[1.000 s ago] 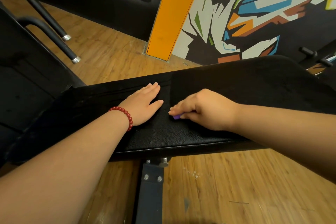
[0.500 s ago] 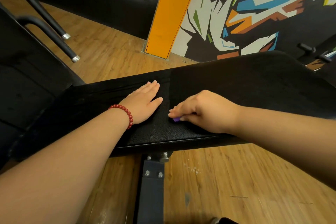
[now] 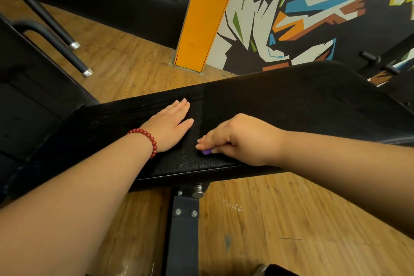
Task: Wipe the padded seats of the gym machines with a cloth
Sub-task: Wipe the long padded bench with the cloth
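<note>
Left hand (image 3: 172, 125) laid flat, fingers straight, on black padded seat (image 3: 291, 105); purple cloth (image 3: 206, 152) gripped in curled right hand (image 3: 239, 139).

Wood floor (image 3: 291, 219) — orange pillar (image 3: 201, 18), mural (image 3: 313, 6)

The black padded bench (image 3: 291, 107) stands on a bolted post (image 3: 182, 226) over the wood floor (image 3: 291, 219). On it the left grip (image 3: 170, 125) lies flat; the right grip (image 3: 237, 139) pinches a purple cloth (image 3: 206, 152) against it.

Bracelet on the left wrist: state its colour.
Dark red beads; the bracelet shows best in the head view.
</note>
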{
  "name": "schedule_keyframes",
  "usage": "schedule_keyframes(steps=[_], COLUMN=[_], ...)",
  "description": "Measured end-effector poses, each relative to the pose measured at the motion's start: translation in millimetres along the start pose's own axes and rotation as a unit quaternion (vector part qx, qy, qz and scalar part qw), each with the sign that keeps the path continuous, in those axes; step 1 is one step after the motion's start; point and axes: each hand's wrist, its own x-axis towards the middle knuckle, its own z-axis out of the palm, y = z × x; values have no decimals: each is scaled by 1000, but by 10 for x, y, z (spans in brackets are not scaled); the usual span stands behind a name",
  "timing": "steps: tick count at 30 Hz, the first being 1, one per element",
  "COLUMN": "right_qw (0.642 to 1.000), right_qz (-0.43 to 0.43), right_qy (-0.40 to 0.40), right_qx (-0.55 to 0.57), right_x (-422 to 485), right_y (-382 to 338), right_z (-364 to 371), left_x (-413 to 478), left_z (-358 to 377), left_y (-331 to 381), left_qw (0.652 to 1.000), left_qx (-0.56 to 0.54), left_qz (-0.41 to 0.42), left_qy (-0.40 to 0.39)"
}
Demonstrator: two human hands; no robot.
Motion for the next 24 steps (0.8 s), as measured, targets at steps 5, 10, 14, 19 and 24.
schedule_keyframes(steps=[5, 10, 14, 19, 24], right_qw=[998, 998, 1000, 999, 998], right_qz=[33, 47, 13, 28, 23], right_qy=[21, 20, -19, 5, 29], right_qx=[-41, -20, 16, 14, 47], right_x=[181, 121, -6, 37, 131], right_y=[56, 13, -56, -46, -91], right_z=[-52, -24, -46, -77, -83], left_x=[0, -7, -40, -90, -147], left_z=[14, 18, -7, -10, -20], left_y=[-8, -23, 3, -23, -127], left_qw=[1000, 1000, 1000, 1000, 1000], left_qx=[0, 5, 6, 4, 6], left_qz=[2, 5, -2, 8, 19], left_qy=[2, 1, -3, -6, -8])
